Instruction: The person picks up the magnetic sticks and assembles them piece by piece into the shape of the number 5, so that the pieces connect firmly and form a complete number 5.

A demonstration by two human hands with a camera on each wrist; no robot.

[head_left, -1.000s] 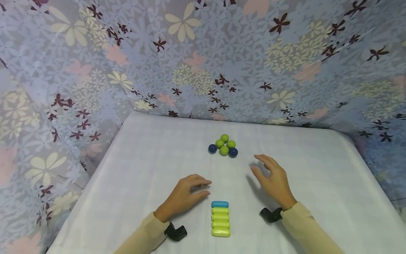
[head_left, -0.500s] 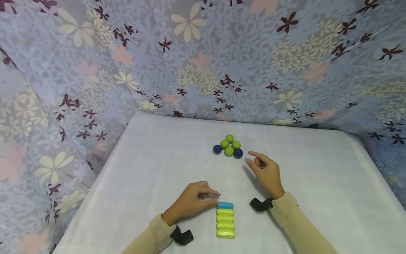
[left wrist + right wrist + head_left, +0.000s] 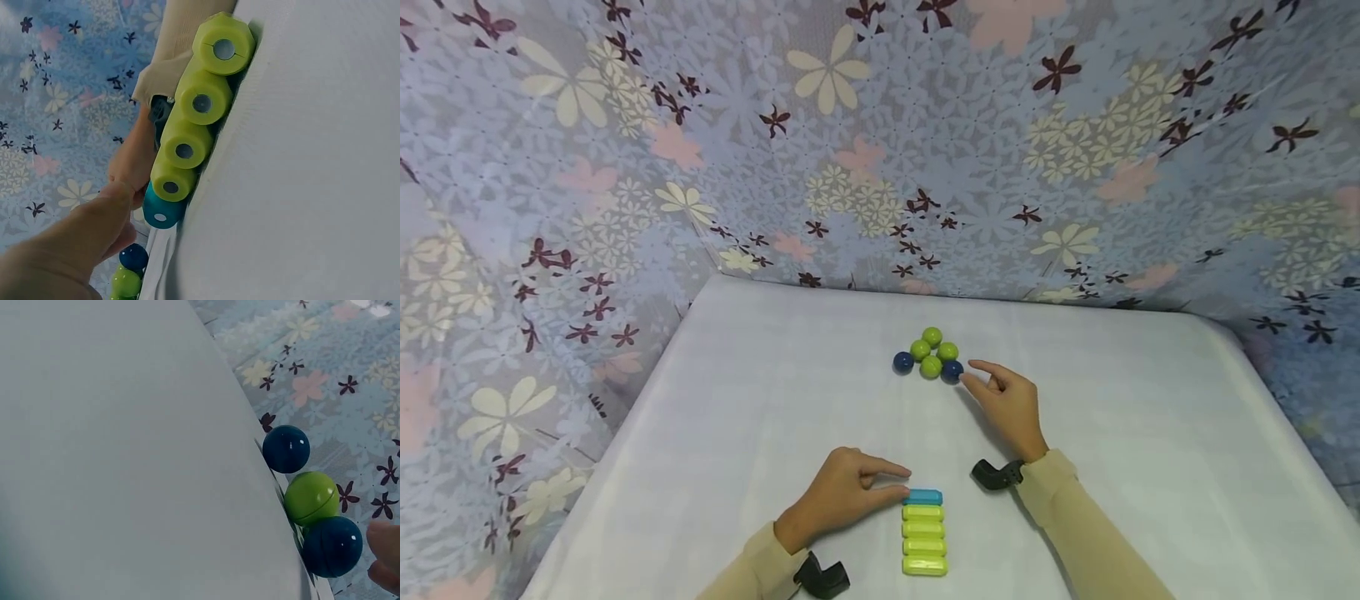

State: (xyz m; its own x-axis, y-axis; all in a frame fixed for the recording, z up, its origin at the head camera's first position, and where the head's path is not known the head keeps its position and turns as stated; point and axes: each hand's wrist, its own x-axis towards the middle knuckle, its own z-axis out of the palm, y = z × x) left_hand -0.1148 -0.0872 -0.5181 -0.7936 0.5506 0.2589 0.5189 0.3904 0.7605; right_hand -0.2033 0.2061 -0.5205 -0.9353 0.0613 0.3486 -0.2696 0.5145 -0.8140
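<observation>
My left hand (image 3: pixel 842 498) is beside a short row of magnetic rods, its thumb tip at the left end of the blue rod (image 3: pixel 923 497) and its index finger extended above it. Several lime-green rods (image 3: pixel 923 529) lie side by side below the blue one; the left wrist view shows round metal discs in their ends. My right hand (image 3: pixel 1011 408) has thumb and index finger spread beside the nearer dark blue ball (image 3: pixel 952 372). In the right wrist view its fingertips (image 3: pixel 384 544) are close to that ball but a gap shows.
Several green balls (image 3: pixel 931 367) cluster at the back middle, with another dark blue ball (image 3: pixel 903 362) on their left. A white cloth covers the table (image 3: pixel 760 400). Flowered fabric (image 3: pixel 850 167) hangs behind and at the left. Both wrists carry black camera mounts (image 3: pixel 996 475).
My right hand has moved left to the nearer dark blue ball. The left hand has come to the blue rod's left end. Rods and balls appear unmoved; the head view shifted slightly.
</observation>
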